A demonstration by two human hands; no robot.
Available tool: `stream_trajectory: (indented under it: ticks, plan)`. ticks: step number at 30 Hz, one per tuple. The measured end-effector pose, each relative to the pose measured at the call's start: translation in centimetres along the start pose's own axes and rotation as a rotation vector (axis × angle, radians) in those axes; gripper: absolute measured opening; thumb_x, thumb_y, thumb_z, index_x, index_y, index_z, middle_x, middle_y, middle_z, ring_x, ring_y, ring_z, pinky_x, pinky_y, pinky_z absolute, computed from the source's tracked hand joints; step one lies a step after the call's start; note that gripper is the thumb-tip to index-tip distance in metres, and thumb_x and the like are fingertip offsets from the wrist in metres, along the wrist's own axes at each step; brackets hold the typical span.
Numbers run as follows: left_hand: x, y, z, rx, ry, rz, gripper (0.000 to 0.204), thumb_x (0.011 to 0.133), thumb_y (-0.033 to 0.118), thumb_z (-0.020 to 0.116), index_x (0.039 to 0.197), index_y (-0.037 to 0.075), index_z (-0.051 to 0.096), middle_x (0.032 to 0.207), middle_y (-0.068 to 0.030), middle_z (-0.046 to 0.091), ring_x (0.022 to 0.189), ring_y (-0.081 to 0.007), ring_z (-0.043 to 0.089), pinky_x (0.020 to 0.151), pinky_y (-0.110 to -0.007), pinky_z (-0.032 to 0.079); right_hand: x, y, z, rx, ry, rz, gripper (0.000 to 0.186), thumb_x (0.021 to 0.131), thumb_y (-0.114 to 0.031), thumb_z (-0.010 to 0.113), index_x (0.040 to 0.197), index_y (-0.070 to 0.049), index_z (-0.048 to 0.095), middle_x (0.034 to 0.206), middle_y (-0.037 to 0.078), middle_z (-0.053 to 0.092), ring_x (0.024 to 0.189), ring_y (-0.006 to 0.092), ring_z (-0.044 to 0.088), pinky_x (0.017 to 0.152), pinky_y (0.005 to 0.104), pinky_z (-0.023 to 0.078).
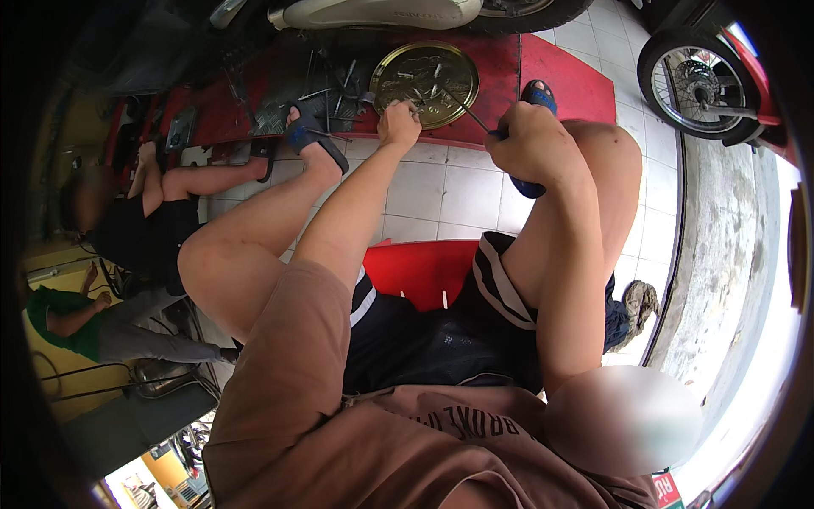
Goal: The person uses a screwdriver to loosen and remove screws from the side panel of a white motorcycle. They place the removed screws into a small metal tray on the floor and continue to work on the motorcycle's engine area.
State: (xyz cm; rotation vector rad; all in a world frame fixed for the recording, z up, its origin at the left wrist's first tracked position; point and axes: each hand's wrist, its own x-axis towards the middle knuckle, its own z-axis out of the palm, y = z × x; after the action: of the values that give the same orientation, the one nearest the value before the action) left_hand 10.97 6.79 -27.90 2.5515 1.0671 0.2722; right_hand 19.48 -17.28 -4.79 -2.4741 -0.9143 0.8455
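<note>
A round, gold-coloured metal tray (465, 65) lies on the red platform with several small parts in it. At the tray's near left rim is my left hand (399, 124), its fingers curled together; what they hold, if anything, I cannot make out. My right hand (532, 142) is closed round the handle of a screwdriver (468, 109). Its long thin shaft slants up and left over the tray, with the tip among the small parts. Most of the handle is hidden in my fist.
Several hand tools (335, 85) lie left of the tray on the red platform (568, 81). A motorcycle (373, 13) stands at the far edge. A motorcycle wheel (699, 89) is at right. Two other people (140, 220) are at left. I sit on a red seat (424, 263).
</note>
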Motion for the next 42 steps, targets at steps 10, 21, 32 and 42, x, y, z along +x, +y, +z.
stream_trajectory:
  ticks: [10, 21, 32, 42]
  plan:
    - [4.2, 0.1, 3.1, 0.089, -0.043, -0.050, 0.014, 0.076, 0.019, 0.073, 0.088, 0.013, 0.069, 0.100, -0.0109, 0.062, 0.094, -0.0306, 0.062, 0.080, -0.041, 0.050, -0.4, -0.1, 0.3, -0.015, 0.047, -0.024, 0.022, 0.076, -0.015, 0.060, 0.084, 0.005, 0.065, 0.079, 0.021, 0.067, 0.077, 0.0346, 0.068, 0.071, 0.0399, 0.055]
    - [6.5, -3.1, -1.6, -1.312, -0.494, -0.273, 0.019, 0.089, 0.001, 0.055, 0.108, 0.002, 0.062, 0.089, -0.0018, 0.062, 0.077, -0.0133, 0.057, 0.065, -0.025, 0.047, 0.7, -0.2, 1.5, -0.013, 0.055, 0.033, 0.023, 0.084, -0.013, 0.058, 0.095, 0.005, 0.067, 0.102, 0.026, 0.060, 0.096, 0.0375, 0.060, 0.087, 0.0427, 0.048]
    - [5.3, -1.3, -5.8, -1.652, -0.609, -0.261, 0.017, 0.096, 0.008, 0.049, 0.108, 0.006, 0.061, 0.097, -0.0072, 0.063, 0.092, -0.0175, 0.060, 0.079, -0.029, 0.050, 2.5, 0.0, 2.2, -0.043, 0.098, 0.017, 0.029, 0.081, -0.018, 0.058, 0.098, 0.004, 0.064, 0.099, 0.025, 0.066, 0.098, 0.0360, 0.064, 0.083, 0.0419, 0.052]
    - [5.4, -1.1, -6.4, -1.588, -0.641, -0.205, 0.019, 0.096, 0.007, 0.050, 0.110, 0.004, 0.062, 0.096, -0.0075, 0.064, 0.090, -0.0161, 0.061, 0.080, -0.027, 0.051, 2.5, 0.1, 2.3, -0.052, 0.108, 0.010, 0.029, 0.080, -0.015, 0.057, 0.101, 0.004, 0.063, 0.102, 0.024, 0.065, 0.099, 0.0356, 0.064, 0.084, 0.0421, 0.052]
